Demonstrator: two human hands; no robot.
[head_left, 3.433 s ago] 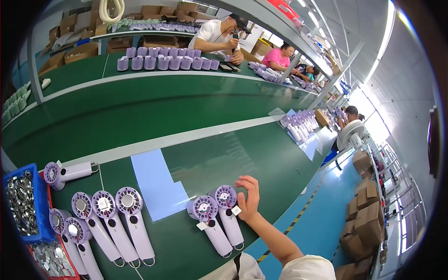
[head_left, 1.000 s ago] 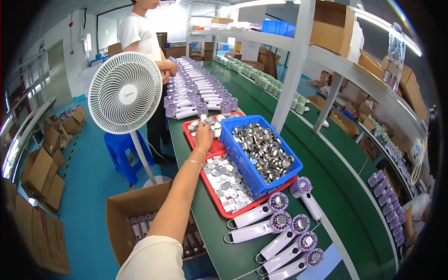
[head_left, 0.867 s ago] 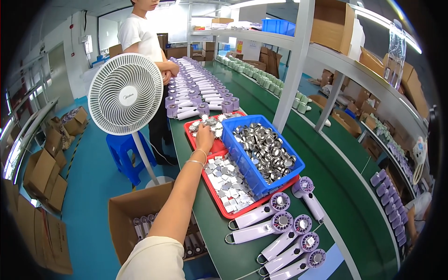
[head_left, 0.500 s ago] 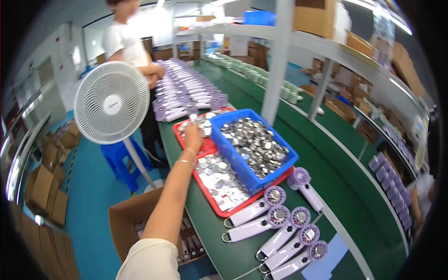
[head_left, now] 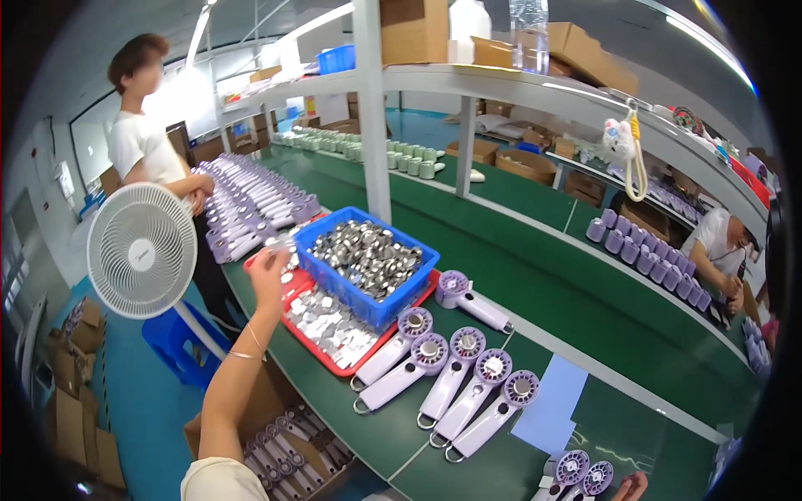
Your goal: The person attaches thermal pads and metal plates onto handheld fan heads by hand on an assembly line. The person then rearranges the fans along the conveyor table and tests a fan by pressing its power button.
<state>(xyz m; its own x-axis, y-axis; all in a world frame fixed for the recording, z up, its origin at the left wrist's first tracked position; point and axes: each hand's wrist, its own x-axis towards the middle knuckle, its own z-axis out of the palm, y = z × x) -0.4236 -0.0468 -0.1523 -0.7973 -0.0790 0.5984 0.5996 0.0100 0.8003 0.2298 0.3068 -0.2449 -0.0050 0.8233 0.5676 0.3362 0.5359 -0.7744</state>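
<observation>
My left hand [head_left: 269, 271] is over the left edge of the red trays [head_left: 344, 367], its thumb and fingers pinched together. A small pale, shiny bit shows at the fingertips, too blurred to name. Flat silver pieces [head_left: 334, 326] lie loose in the near tray. A blue bin [head_left: 380, 311] full of round metal caps [head_left: 365, 260] rests on the trays. At the lower right edge, part of my right hand [head_left: 632, 487] shows, fingers slightly apart with nothing visible in them. Beside it are purple handheld fans [head_left: 571, 468]. More purple fans [head_left: 469, 343] lie in a row on the green table.
A white standing fan [head_left: 142, 250] and a blue stool [head_left: 180, 342] stand left of the table. Below its edge is a carton of fans [head_left: 288, 451]. A shelf post [head_left: 372, 125] rises behind the bin. Co-workers stand at far left [head_left: 150, 146] and sit at right [head_left: 714, 250].
The view has swung to the right. My left hand has risen from among the silver pieces in the far tray. My right hand and more fans have come into view at lower right.
</observation>
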